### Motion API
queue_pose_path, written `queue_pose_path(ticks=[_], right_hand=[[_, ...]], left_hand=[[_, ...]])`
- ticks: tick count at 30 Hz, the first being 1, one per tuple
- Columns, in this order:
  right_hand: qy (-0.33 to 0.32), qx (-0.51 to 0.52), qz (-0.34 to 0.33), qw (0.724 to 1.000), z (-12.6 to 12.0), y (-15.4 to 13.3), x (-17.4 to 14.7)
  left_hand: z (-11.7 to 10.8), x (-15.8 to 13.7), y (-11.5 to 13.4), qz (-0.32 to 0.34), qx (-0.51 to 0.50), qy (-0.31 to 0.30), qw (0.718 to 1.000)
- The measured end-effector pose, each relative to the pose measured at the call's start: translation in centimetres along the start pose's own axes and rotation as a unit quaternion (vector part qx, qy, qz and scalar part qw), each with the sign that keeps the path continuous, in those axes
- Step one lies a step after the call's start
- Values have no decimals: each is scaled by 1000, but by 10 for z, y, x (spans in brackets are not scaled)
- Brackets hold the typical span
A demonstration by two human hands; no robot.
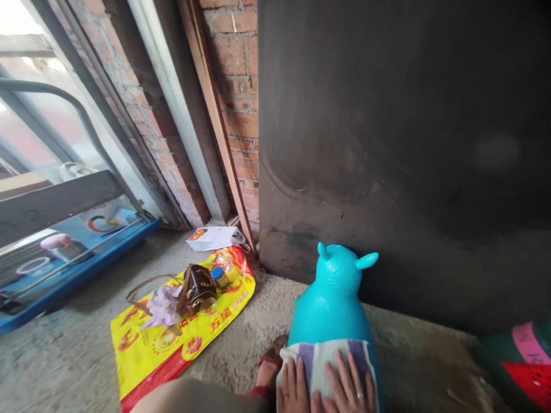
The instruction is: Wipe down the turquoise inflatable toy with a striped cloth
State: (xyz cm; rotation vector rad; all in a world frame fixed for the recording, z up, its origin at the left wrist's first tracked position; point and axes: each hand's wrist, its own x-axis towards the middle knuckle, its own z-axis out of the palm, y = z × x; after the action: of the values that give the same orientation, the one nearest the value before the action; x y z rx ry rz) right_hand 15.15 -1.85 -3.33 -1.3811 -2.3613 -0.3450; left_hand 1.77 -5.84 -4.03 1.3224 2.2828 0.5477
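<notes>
A turquoise inflatable animal toy (333, 298) with two small ears stands on the concrete floor in front of me, facing a dark wall panel. A white cloth with purple stripes (318, 361) lies across its back. My left hand (293, 390) rests flat on the cloth's left side, fingers together. My right hand (349, 385), with a ring on one finger, lies flat on the cloth's right side, fingers slightly spread. My knee (193, 398) and a sandalled foot (271, 358) show at the bottom, left of the toy.
A yellow and red printed bag (142, 355) lies on the floor to the left, carrying a small brown strapped bag (198, 287), a crumpled cloth and a blue-capped jar. A white paper bag (213, 237) lies by the brick wall. A blue tray (64, 281) sits far left. A watermelon-patterned ball (525, 367) is at right.
</notes>
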Motion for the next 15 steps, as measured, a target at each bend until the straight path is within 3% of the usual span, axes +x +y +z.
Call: queue_pose_path(ticks=[2, 5, 8, 11, 15], right_hand=[[-51, 30, -2, 998, -5, 15, 33], [-142, 65, 73, 985, -12, 32, 81], [-170, 97, 103, 975, -19, 37, 101], [-137, 101, 125, 977, -22, 31, 81], [-19, 60, 160, 985, -10, 8, 6]], left_hand=[[-22, 23, 29, 16, 9, -8, 1000], [-49, 58, 71, 24, 34, -47, 998], [-60, 72, 90, 38, 69, -61, 995], [-59, 60, 81, 63, 120, -50, 990], [-53, 22, 61, 136, 204, -31, 969]])
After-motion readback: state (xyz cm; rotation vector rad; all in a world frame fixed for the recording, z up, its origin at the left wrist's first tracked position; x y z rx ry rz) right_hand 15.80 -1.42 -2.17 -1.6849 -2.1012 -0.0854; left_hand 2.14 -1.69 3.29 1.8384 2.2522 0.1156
